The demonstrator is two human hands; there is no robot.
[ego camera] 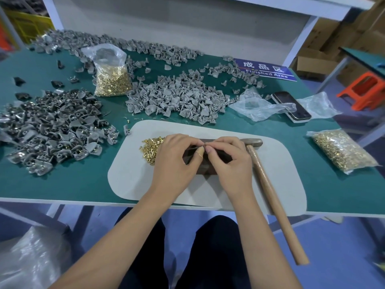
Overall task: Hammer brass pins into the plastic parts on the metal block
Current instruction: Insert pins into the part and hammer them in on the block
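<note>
pinch point: left hand (177,161) and right hand (228,161) meet fingertip to fingertip over the dark rectangular metal block (208,161), mid grey felt-like mat (277,170), toward its far edge
fingers: both sets curled in, thumb and forefinger tips closed on something tiny at the joint; whether pin, part or both, cannot tell, too small; tan plaster on left thumb
block: mostly hidden under both palms, only middle strip and near edge showing
loose pins: small heap of short brass pins (151,150) on mat, touching left hand's outer side, so left hand nearer for refill
hammer: steel-headed hammer with pale wooden handle (268,190), head just beside block's right end at mat's far side, long axis running toward near edge of table and overhanging it; right hand nearer, handle just beside its wrist
blank parts: grey plastic shield-shaped pieces (179,99) heaped beyond mat's far edge
pinned parts, likely: darker grey heap (52,130) toward table's left edge, brass glints in it
room: bare mat right of hammer and along near edge; swing path above block looks free once left fingers back off
judgement: seating stage, strike not yet due
</note>
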